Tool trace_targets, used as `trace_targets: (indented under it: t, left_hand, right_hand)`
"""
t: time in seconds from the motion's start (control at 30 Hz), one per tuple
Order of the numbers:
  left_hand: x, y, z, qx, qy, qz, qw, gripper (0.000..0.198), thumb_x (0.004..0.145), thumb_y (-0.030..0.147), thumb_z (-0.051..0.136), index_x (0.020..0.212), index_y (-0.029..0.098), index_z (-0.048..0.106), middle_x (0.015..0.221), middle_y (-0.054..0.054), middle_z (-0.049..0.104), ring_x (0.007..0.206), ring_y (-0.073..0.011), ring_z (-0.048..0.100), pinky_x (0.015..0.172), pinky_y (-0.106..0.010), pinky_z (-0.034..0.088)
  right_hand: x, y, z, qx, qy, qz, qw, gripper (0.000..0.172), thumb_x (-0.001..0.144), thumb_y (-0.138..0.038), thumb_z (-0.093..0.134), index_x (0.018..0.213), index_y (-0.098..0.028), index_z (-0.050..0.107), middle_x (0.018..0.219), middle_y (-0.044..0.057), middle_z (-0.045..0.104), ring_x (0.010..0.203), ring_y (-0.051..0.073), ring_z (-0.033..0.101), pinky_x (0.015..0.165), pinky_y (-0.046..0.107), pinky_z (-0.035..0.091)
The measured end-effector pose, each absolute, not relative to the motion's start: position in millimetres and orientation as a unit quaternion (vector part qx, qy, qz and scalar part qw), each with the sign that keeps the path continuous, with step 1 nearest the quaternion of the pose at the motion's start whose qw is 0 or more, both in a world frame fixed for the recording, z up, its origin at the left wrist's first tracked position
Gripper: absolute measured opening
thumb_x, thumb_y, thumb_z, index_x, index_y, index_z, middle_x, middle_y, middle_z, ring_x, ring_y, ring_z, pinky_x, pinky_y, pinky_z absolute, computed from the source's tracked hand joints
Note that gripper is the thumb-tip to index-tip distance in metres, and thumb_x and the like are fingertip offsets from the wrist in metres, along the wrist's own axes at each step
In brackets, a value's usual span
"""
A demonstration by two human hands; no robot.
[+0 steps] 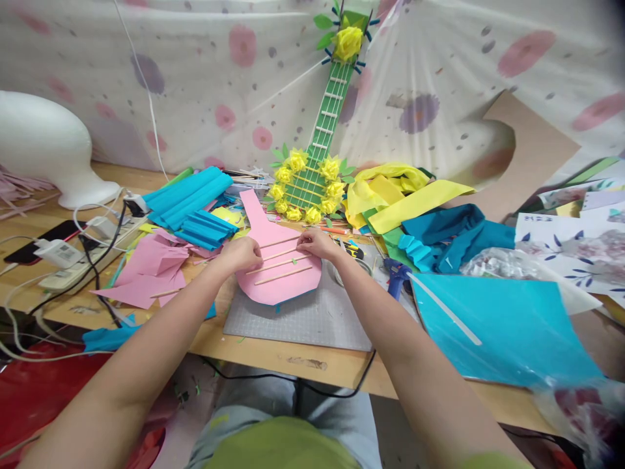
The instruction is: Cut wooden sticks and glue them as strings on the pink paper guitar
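Note:
A pink lute-shaped paper cutout lies on the grey cutting mat, its narrow neck pointing away from me. Several thin wooden sticks run across its wide body, roughly parallel. My left hand is pinched at the left end of one of the upper sticks. At that stick's right end, the fingers of my right hand are closed too, both hands low over the pink surface. A small green scrap rests among the sticks. My fingertips partly hide the stick ends.
Behind stands a green paper guitar with yellow flowers. A blue glue gun and a blue sheet lie right. Left are blue crepe paper, pink paper, a power strip and a white foam head.

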State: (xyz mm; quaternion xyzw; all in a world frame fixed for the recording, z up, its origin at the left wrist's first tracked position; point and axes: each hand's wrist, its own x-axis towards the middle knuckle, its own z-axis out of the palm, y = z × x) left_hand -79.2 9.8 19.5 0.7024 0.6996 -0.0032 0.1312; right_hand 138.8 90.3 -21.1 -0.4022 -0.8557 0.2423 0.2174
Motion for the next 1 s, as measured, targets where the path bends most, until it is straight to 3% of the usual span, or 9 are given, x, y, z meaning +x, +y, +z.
trace_targets:
  t: [0.5,1.0]
  left_hand:
    - [-79.6,18.0,20.3,0.702,0.698,0.016,0.136,0.02,0.057,0.031,0.055,0.069,0.021,0.068,0.071,-0.002,0.067,0.066,-0.0155,0.058,0.05,-0.021,0.036]
    - [-78.2,21.6,18.7,0.706,0.694,0.023,0.139,0.018,0.057,0.032,0.058,0.069,0.021,0.068,0.071,-0.002,0.066,0.066,-0.0143,0.058,0.049,-0.02,0.034]
  right_hand:
    - [140.3,101.1,-24.2,-0.389,-0.862,0.234,0.228,0.006,0.068,-0.022,0.063,0.068,-0.016,0.066,0.072,0.001,0.062,0.073,0.012,0.05,0.068,0.023,0.034]
    - [145.5,96.7,-23.9,-0.392,-0.862,0.23,0.225,0.009,0.067,-0.024,0.062,0.068,-0.016,0.065,0.065,0.0,0.056,0.067,0.011,0.047,0.063,0.022,0.034]
